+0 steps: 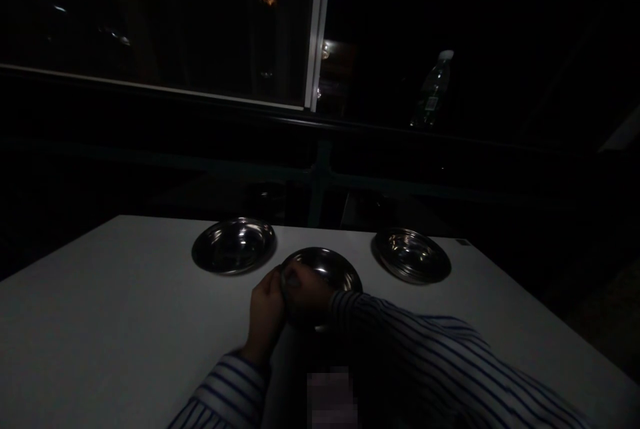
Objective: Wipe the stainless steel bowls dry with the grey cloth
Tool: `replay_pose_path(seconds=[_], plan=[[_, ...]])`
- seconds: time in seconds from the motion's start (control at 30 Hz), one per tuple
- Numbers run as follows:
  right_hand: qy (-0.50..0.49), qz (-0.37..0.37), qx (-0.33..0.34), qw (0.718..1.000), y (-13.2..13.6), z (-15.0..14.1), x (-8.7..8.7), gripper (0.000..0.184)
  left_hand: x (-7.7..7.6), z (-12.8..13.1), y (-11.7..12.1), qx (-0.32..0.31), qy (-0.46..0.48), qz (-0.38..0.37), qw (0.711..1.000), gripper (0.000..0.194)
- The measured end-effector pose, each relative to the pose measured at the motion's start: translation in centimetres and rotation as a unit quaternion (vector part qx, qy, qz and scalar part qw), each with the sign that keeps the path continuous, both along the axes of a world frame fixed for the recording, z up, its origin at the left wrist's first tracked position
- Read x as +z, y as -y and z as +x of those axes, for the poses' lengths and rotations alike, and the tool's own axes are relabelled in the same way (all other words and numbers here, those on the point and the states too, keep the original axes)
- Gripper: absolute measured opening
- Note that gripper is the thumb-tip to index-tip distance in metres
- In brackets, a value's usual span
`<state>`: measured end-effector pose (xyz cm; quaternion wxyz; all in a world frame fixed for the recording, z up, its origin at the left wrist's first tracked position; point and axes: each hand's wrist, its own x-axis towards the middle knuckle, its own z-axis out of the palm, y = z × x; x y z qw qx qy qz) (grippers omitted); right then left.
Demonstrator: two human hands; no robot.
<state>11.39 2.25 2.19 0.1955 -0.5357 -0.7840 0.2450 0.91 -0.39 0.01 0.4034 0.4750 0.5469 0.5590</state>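
Note:
Both hands meet over the left side of a shiny metal dish (345, 269) in the middle of the table. My left hand (267, 309) is closed at the dish's left edge, its thumb and fingers bent together. Close against it, my right hand (307, 292) reaches in from the right with its fingers curled in a pinch. Something small and dark seems to lie between the fingertips, but the dim light hides what it is. The forearm and hand cover the dish's near part.
A second metal dish (234, 247) sits back left on the white table (125, 322), and what looks like a stack of metal dishes (413, 255) stands back right. Beyond the table, a clear plastic bottle (433, 95) stands near a dark window (200, 22).

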Motion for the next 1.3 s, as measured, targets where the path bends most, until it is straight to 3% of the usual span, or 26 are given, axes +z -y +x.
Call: replay_pose_path(seconds=[0.1, 0.17, 0.4, 0.6, 0.77, 1.0, 1.13, 1.3], plan=[[-0.014, 0.036, -0.081, 0.996, -0.9, 0.3, 0.1, 0.023, 0.2, 0.1, 0.1, -0.022, -0.002, 0.019, 1.000, 0.039], [-0.007, 0.046, -0.099, 0.994, -1.0, 0.7, 0.2, 0.021, 0.2, 0.3, 0.2, -0.022, -0.006, 0.022, 0.999, 0.039], [0.086, 0.066, 0.033, 0.994, 0.5, 0.1, 1.0, 0.012, -0.2, 0.1, 0.1, -0.013, -0.028, 0.019, 0.999, 0.036], [0.247, 0.133, 0.008, 0.960, -1.7, 2.5, 3.2, 0.028, -0.4, -0.1, -0.2, -0.015, -0.028, 0.041, 0.999, 0.037], [0.341, 0.137, -0.019, 0.930, -2.0, 4.7, 3.5, 0.031, -0.4, 0.2, -0.4, -0.021, -0.017, 0.033, 0.999, 0.038], [0.373, 0.193, 0.159, 0.894, -2.5, 2.4, 3.8, 0.027, -0.4, -0.6, -0.6, -0.025, -0.042, 0.035, 0.998, 0.039], [0.419, 0.163, 0.151, 0.880, -2.4, 5.2, 3.9, 0.028, -0.4, -0.4, -0.5, -0.015, -0.054, 0.031, 0.998, 0.040], [0.433, 0.098, 0.138, 0.885, -1.3, 8.1, 3.4, 0.017, -0.5, 0.3, -0.3, -0.016, -0.055, 0.045, 0.997, 0.037]])
